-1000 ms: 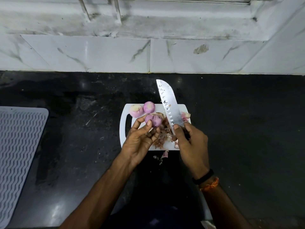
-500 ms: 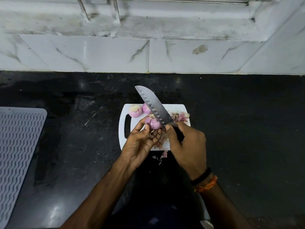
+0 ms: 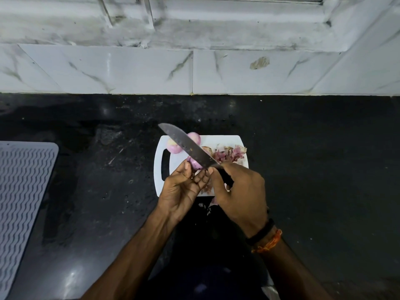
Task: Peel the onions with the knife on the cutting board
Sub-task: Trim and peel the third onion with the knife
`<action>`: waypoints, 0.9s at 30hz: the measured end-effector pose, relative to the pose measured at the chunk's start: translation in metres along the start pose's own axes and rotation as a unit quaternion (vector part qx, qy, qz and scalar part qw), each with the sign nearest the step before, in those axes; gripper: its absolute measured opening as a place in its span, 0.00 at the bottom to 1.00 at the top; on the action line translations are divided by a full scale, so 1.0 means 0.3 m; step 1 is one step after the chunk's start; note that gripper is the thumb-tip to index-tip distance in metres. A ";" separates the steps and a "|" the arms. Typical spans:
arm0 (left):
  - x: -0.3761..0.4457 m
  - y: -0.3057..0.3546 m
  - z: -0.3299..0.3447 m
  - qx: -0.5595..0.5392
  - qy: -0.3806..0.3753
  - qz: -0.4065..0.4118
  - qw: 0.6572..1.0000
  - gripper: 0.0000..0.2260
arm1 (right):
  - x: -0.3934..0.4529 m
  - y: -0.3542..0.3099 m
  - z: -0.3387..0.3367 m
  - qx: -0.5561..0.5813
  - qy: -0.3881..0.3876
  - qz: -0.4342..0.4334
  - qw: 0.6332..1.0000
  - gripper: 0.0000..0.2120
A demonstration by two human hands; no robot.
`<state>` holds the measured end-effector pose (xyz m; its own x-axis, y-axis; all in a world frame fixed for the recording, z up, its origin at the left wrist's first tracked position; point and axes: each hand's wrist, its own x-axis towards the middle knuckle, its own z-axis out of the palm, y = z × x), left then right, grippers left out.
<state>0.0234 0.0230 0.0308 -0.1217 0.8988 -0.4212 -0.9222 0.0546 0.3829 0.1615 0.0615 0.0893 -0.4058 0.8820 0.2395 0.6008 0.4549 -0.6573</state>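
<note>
A small pink onion (image 3: 193, 164) is held in the curled fingers of the left hand (image 3: 181, 189), just above the white plastic cutting board (image 3: 223, 140). The long steel knife (image 3: 186, 146) is gripped tight by the right hand (image 3: 240, 191). Only thin skin should be lifted, with the blade kept off the fingers

I hold a small purple onion (image 3: 194, 164) in my left hand (image 3: 184, 187) above the white cutting board (image 3: 225, 140). My right hand (image 3: 240, 191) grips the knife (image 3: 188, 147) by its black handle, blade slanting up-left across the onion. Two peeled onions (image 3: 173, 146) lie at the board's far left corner; skins (image 3: 227, 153) are heaped at its right.
</note>
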 end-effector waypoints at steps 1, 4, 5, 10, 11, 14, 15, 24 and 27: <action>-0.002 0.001 -0.003 0.002 0.000 -0.001 1.000 0.33 | -0.002 0.001 0.004 -0.002 -0.002 0.000 1.000 0.12; -0.005 0.000 -0.007 0.009 0.001 -0.004 1.000 0.33 | -0.001 0.006 0.012 -0.012 0.008 0.004 1.000 0.12; -0.005 0.001 -0.004 0.010 0.009 -0.005 1.000 0.33 | 0.001 0.006 0.015 -0.016 0.010 0.006 1.000 0.13; -0.006 -0.001 -0.002 -0.012 0.024 -0.013 1.000 0.28 | 0.020 0.023 0.011 -0.053 0.033 0.041 0.997 0.09; -0.009 -0.001 -0.001 -0.021 0.027 -0.015 0.999 0.27 | 0.028 0.034 0.007 -0.072 0.033 0.054 0.995 0.10; -0.021 0.002 0.015 -0.029 0.042 -0.028 0.998 0.17 | 0.039 0.071 -0.001 -0.092 0.013 0.100 0.991 0.12; -0.026 0.005 0.024 -0.028 0.056 -0.030 0.998 0.12 | 0.038 0.078 -0.003 -0.080 0.006 0.112 0.990 0.12; -0.036 0.023 0.014 0.067 0.100 -0.018 0.993 0.12 | 0.039 0.103 -0.004 -0.063 0.003 0.216 0.974 0.10; -0.030 0.036 -0.001 0.232 0.079 0.021 0.969 0.11 | 0.050 0.144 0.001 -0.106 -0.028 0.233 0.966 0.11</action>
<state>0.0145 0.0152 0.0384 -0.2443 0.8286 -0.5037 -0.6553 0.2419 0.7156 0.1812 0.0943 0.0643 -0.0905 0.9919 -0.0891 0.8520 0.0308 -0.5226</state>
